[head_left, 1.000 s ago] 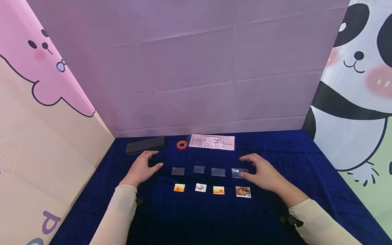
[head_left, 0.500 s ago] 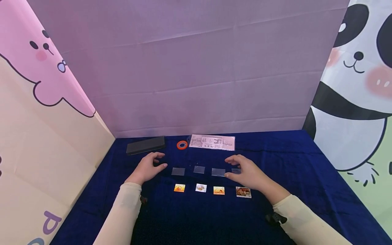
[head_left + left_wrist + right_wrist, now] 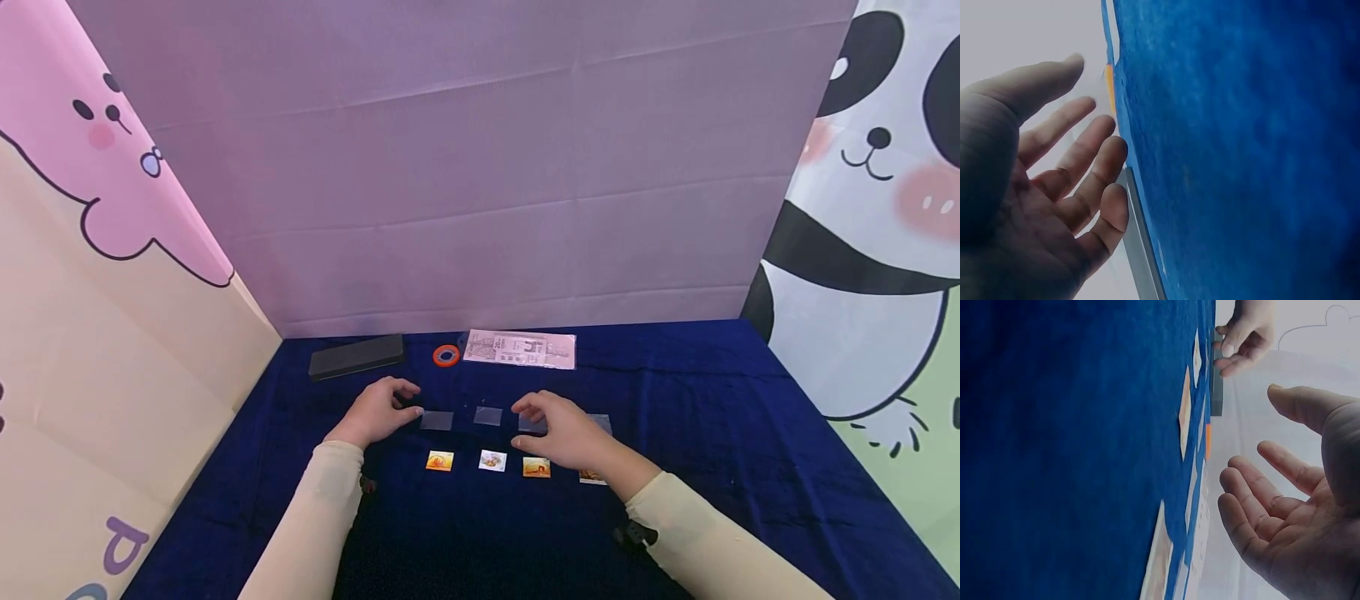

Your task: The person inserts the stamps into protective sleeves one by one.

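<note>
My left hand (image 3: pixel 378 410) hovers with loosely bent fingers, its thumb tip right at the leftmost clear plastic piece (image 3: pixel 437 421). My right hand (image 3: pixel 562 429) is over the right part of the row, fingers relaxed and holding nothing. It partly covers a third clear piece (image 3: pixel 531 426) and overlaps the rightmost one (image 3: pixel 602 422). Another clear square (image 3: pixel 488 416) lies between the hands. In front of this row lie small picture cards: a yellow one (image 3: pixel 439 461), a white one (image 3: pixel 492 460), an orange one (image 3: pixel 536 467) and a brownish one (image 3: pixel 591 477), partly hidden by the right wrist.
At the back of the blue cloth (image 3: pixel 697 400) are a flat dark grey case (image 3: pixel 356 357), an orange-red ring (image 3: pixel 437 356) like a tape roll, and a pink printed note (image 3: pixel 519 349) in a clear sleeve. A lilac curtain (image 3: pixel 465 183) hangs behind, with printed cloth on both sides.
My right hand has moved left, from the rightmost clear piece toward the third one. My left hand has moved a little right, up to the leftmost piece. The cards have stayed put.
</note>
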`<action>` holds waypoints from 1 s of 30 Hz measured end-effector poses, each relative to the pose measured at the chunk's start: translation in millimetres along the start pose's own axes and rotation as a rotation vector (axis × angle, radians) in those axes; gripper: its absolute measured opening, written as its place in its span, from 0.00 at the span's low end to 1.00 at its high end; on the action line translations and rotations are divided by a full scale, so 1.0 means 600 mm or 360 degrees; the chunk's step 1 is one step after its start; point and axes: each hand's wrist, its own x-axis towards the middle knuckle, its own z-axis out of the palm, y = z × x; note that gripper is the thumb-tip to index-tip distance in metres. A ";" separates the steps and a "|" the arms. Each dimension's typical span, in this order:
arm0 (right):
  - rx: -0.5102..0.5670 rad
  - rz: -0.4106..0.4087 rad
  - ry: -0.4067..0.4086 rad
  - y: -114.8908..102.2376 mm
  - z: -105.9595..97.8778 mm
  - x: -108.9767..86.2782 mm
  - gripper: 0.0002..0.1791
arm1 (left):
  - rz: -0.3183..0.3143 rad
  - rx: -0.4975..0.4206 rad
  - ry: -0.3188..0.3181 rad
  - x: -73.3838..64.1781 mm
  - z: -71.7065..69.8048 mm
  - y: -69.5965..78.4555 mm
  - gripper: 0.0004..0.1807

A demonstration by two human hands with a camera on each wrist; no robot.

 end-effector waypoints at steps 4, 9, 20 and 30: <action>0.0013 -0.0017 -0.0036 -0.009 0.011 0.009 0.25 | -0.0011 0.0059 -0.0068 0.007 0.008 0.005 0.19; 0.0039 -0.0056 -0.0076 -0.022 0.019 0.020 0.24 | -0.0003 0.0121 -0.0125 0.012 0.016 0.008 0.17; 0.0025 -0.0092 -0.0122 -0.030 0.036 0.042 0.22 | -0.0018 0.0062 -0.0120 0.002 0.014 0.003 0.07; 0.0026 -0.0059 -0.0117 -0.041 0.050 0.060 0.19 | 0.0030 -0.0152 0.0042 -0.009 -0.011 -0.037 0.04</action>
